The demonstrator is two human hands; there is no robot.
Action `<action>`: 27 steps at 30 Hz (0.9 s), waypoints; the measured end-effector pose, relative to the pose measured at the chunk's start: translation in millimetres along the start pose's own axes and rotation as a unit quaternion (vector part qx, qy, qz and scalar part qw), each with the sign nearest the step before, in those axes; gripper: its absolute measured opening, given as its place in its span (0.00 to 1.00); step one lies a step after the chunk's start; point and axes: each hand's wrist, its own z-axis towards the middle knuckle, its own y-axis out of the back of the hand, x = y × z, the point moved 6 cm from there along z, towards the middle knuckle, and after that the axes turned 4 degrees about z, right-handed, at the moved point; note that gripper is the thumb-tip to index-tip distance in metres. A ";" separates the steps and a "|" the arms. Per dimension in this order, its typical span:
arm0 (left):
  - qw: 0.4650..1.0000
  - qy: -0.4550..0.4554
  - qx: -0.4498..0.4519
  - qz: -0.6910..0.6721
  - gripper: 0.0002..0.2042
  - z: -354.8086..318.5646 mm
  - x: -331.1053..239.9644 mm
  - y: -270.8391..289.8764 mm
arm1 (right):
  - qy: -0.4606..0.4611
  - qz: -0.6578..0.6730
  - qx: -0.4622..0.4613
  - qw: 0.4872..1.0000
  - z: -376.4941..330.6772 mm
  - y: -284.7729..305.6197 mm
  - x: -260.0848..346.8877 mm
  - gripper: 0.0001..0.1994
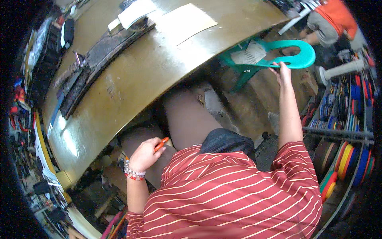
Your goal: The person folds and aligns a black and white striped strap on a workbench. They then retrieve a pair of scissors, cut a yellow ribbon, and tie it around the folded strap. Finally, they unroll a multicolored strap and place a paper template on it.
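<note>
The right hand (283, 71) was out at full stretch, fingers curled over the lower rim of the backrest of one green plastic chair (296, 59) — that chair stood on the floor beyond the far right edge of the workbench, and one white paper sheet (250, 53) lay on its seat. The left hand (144, 154) was down by the lap, just under the bench's near edge, fingers closed round one orange-handled tool (161, 144); only the handle showed, so its kind could not be told. A beaded bracelet (133, 174) ringed that wrist.

The brown workbench (131, 79) curved across the upper left. On it: one pale cardboard sheet (184, 23) near the far edge, one white rectangular paper label (136, 12) just left of it, and one long dark strip (99, 59) running diagonally toward the left end.

To the right, a metal rack (338, 133) held flat round spools in rows — blue, red, yellow, orange, green, too many and too blurred to count. One white post (344, 68) lay above the rack. At the top right, another person in an orange top (336, 14) was bent over, well apart from the chair.
</note>
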 end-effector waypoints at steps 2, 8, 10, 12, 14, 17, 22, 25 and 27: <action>0.998 -0.053 -0.018 -0.031 0.11 7.6 -20.1 19.1 | -0.003 -0.023 -0.011 1.000 13.1 -31.6 9.7 0.11; 0.937 -0.259 -0.041 -0.231 0.11 26.3 -58.8 93.2 | -0.002 -0.006 -0.023 1.000 25.1 -89.3 6.4 0.27; 0.894 -0.286 -0.037 -0.343 0.11 35.4 -56.9 122.4 | -0.049 -0.059 -0.117 0.990 23.8 -75.6 -10.3 0.36; 0.904 -0.251 -0.038 -0.343 0.12 44.4 -55.3 143.6 | -0.044 -0.131 -0.108 0.985 14.8 -73.3 -16.2 0.43; 0.922 -0.214 -0.070 -0.314 0.11 48.6 -58.7 166.3 | -0.078 -0.202 -0.086 0.972 -11.4 -77.7 -15.0 0.46; 0.935 -0.153 -0.071 -0.312 0.10 51.4 -75.3 196.1 | -0.153 -0.198 0.037 0.967 -100.6 -113.0 0.8 0.32; 0.935 -0.133 0.024 -0.329 0.10 70.2 -147.6 217.4 | -0.355 -0.042 0.545 0.759 -315.1 -174.1 81.3 0.23; 0.903 -0.394 0.018 -0.172 0.13 76.5 -239.2 211.6 | -0.362 0.112 0.499 0.779 -344.7 -168.7 128.1 0.24; 0.850 -0.527 -0.013 -0.020 0.14 75.5 -298.5 185.5 | -0.325 0.272 0.346 0.837 -322.4 -141.0 142.6 0.22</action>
